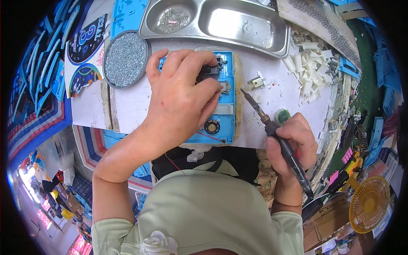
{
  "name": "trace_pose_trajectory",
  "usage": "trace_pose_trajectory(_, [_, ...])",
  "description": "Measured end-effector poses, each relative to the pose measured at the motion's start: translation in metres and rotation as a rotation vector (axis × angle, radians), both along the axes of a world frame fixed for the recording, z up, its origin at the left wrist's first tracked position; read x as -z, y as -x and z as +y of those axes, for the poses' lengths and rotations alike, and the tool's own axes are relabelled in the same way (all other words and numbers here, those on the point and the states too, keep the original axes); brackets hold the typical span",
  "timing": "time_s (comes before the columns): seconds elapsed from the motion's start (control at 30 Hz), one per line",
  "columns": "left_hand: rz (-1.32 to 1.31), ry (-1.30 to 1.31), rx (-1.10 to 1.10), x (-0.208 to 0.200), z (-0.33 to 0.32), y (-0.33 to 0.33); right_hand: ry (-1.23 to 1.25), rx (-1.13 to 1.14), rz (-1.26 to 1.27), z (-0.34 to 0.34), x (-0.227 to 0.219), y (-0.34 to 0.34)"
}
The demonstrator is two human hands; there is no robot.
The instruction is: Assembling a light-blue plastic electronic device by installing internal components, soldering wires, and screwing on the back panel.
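Observation:
A blue plastic housing (228,123) lies on the work table in front of me. Round black speaker (212,126), red wire and dark parts are set inside it. My left hand (180,93) bends over the housing with fingers gripping it; thumb and forefinger press by a small metal piece (225,87), and the hand hides much of the left side. To the right, my right hand (295,144) is wrapped round the black handle of a soldering iron (282,144). Its tip points up and left, beside the housing's right edge and apart from it.
A round dish of small metal pieces (126,59) stands left, a steel tray (242,27) behind. Loose white plastic parts (312,68) pile up at the right, near a small green-topped pot (281,116). Blue strips (46,63) fill the far left; a yellow fan (369,205) stands lower right.

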State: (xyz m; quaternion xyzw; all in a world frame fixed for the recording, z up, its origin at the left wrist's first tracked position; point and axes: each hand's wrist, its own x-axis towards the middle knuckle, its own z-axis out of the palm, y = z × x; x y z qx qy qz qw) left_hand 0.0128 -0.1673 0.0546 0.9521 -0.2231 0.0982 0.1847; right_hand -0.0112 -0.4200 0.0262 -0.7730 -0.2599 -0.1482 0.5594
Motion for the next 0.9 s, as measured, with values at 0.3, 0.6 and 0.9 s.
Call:
trace_pose_trajectory(0.3, [0.007,0.0,0.0,-0.0009,0.0005,0.0011,0.018,-0.015,-0.002,0.0009,-0.0021,-0.0012])
trace_pose_trajectory(0.6, [-0.003,0.006,-0.003,-0.0002,0.0001,0.001,0.036,-0.016,0.008,0.0018,-0.0052,-0.0021])
trace_pose_trajectory(0.9, [0.002,0.063,0.013,0.0006,0.0032,-0.0002,0.022,-0.005,0.014,0.0008,-0.0027,-0.0018])
